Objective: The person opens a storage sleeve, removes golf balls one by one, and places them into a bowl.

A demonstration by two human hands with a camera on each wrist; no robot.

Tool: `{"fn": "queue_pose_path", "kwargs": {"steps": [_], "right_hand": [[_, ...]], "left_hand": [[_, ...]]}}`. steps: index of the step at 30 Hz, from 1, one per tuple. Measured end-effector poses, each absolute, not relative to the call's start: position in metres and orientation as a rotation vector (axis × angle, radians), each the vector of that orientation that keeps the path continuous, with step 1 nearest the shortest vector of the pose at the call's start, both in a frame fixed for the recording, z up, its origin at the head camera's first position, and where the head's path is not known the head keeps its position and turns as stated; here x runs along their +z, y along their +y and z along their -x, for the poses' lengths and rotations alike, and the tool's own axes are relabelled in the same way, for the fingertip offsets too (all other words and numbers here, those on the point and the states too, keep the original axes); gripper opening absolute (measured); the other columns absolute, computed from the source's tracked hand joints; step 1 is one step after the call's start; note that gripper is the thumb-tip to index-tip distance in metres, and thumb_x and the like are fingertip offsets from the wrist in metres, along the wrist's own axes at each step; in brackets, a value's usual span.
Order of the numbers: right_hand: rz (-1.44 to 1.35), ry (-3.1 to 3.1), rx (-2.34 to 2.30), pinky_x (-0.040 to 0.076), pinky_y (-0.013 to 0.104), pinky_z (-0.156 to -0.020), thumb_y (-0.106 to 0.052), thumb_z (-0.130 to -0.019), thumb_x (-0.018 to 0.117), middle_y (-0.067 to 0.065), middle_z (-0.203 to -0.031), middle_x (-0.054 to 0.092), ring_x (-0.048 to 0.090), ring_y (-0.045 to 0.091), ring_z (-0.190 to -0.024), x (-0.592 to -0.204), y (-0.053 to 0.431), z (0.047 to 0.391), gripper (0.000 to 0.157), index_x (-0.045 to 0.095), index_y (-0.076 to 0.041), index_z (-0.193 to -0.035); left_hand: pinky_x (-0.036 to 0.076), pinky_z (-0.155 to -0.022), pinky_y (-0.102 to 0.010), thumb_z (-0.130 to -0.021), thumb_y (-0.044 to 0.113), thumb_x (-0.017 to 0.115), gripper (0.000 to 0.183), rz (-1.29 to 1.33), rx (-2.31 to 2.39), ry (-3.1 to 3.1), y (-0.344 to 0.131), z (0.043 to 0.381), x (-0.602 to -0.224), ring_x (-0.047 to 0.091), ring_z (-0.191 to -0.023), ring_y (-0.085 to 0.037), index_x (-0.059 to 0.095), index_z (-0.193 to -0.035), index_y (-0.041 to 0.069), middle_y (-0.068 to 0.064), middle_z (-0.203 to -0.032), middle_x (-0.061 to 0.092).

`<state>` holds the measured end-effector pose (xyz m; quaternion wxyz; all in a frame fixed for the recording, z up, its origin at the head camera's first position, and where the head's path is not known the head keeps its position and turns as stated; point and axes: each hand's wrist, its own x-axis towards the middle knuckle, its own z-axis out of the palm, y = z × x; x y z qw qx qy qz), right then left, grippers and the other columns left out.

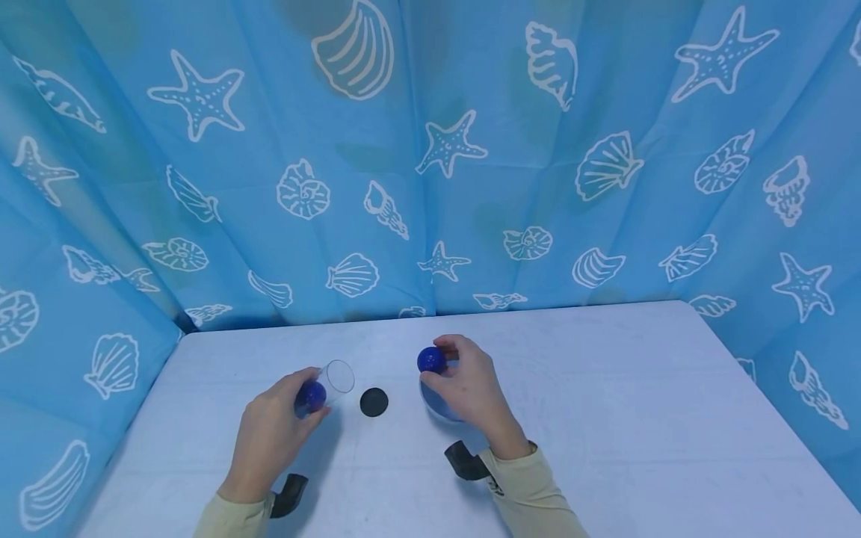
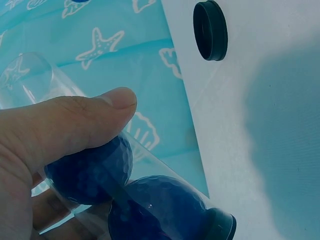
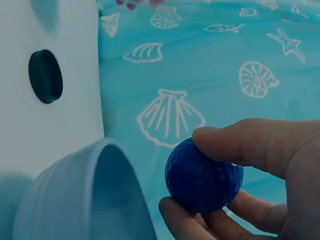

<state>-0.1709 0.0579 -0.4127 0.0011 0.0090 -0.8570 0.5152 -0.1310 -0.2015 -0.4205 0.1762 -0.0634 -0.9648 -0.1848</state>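
A clear plastic tube (image 1: 332, 376) is gripped by my left hand (image 1: 272, 426), its uncapped end tilted up to the right. Two dark blue golf balls (image 2: 160, 207) sit inside it, against the dark cap (image 2: 222, 223) on its lower end. My right hand (image 1: 476, 388) pinches another blue golf ball (image 3: 204, 175) between thumb and fingers, above the rim of a light blue bowl (image 1: 440, 407). That hand partly hides the bowl, and its contents cannot be seen. Between the hands, a loose black cap (image 1: 374, 402) lies on the table.
A white cloth covers the table (image 1: 639, 418). Blue curtains (image 1: 430, 187) with white shell and starfish prints stand behind it and along both sides. Black wrist mounts (image 1: 466, 460) stick out near both cuffs.
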Motion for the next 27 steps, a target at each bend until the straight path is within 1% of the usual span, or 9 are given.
{"fn": "queue_pose_path", "kwargs": {"steps": [4, 8, 13, 18, 24, 27], "right_hand": [[-0.05, -2.721, 1.547, 0.057, 0.043, -0.095, -0.014, -0.089, 0.077, 0.015, -0.128, 0.059, 0.062, 0.03, -0.113, -0.416, 0.058, 0.172, 0.048, 0.058, -0.006, -0.133], [-0.069, -2.761, 1.47, 0.056, 0.044, -0.095, -0.014, -0.089, 0.076, 0.016, -0.127, 0.059, 0.062, 0.03, -0.112, -0.42, 0.06, 0.173, 0.046, 0.06, -0.006, -0.131], [-0.058, -2.82, 1.403, 0.056, 0.045, -0.095, -0.015, -0.089, 0.077, 0.016, -0.127, 0.059, 0.063, 0.03, -0.11, -0.425, 0.061, 0.176, 0.046, 0.06, -0.006, -0.131], [-0.038, -2.892, 1.304, 0.054, 0.048, -0.097, -0.016, -0.088, 0.078, 0.017, -0.129, 0.06, 0.061, 0.031, -0.115, -0.429, 0.064, 0.179, 0.045, 0.062, -0.006, -0.13], [-0.024, -2.96, 1.282, 0.051, 0.052, -0.101, -0.012, -0.087, 0.078, 0.02, -0.133, 0.06, 0.056, 0.037, -0.126, -0.433, 0.066, 0.181, 0.044, 0.063, -0.003, -0.128], [-0.008, -2.98, 1.274, 0.05, 0.053, -0.102, -0.011, -0.086, 0.078, 0.02, -0.135, 0.059, 0.055, 0.038, -0.128, -0.434, 0.066, 0.181, 0.044, 0.064, -0.002, -0.127]], "left_hand": [[0.055, -0.091, -0.053, -0.07, 0.012, 0.094, 0.06, 0.181, -0.527, -2.733, -0.202, 0.132, -0.421, 0.069, -0.104, -0.04, 0.066, -0.122, 0.001, -0.022, -0.116, 0.07], [0.056, -0.09, -0.053, -0.069, 0.011, 0.094, 0.06, 0.197, -0.531, -2.721, -0.203, 0.132, -0.421, 0.069, -0.104, -0.04, 0.066, -0.121, 0.0, -0.022, -0.116, 0.07], [0.056, -0.09, -0.053, -0.069, 0.011, 0.094, 0.06, 0.205, -0.527, -2.715, -0.204, 0.132, -0.421, 0.069, -0.104, -0.039, 0.066, -0.121, 0.0, -0.021, -0.116, 0.07], [0.056, -0.09, -0.053, -0.07, 0.011, 0.093, 0.059, 0.214, -0.522, -2.715, -0.203, 0.132, -0.421, 0.069, -0.103, -0.039, 0.066, -0.121, 0.0, -0.022, -0.116, 0.07], [0.056, -0.09, -0.053, -0.07, 0.011, 0.093, 0.059, 0.227, -0.523, -2.703, -0.203, 0.132, -0.422, 0.07, -0.103, -0.039, 0.066, -0.121, 0.001, -0.021, -0.115, 0.071], [0.056, -0.09, -0.053, -0.07, 0.011, 0.093, 0.059, 0.228, -0.532, -2.706, -0.202, 0.132, -0.422, 0.069, -0.104, -0.039, 0.066, -0.122, 0.001, -0.021, -0.116, 0.07]]}}
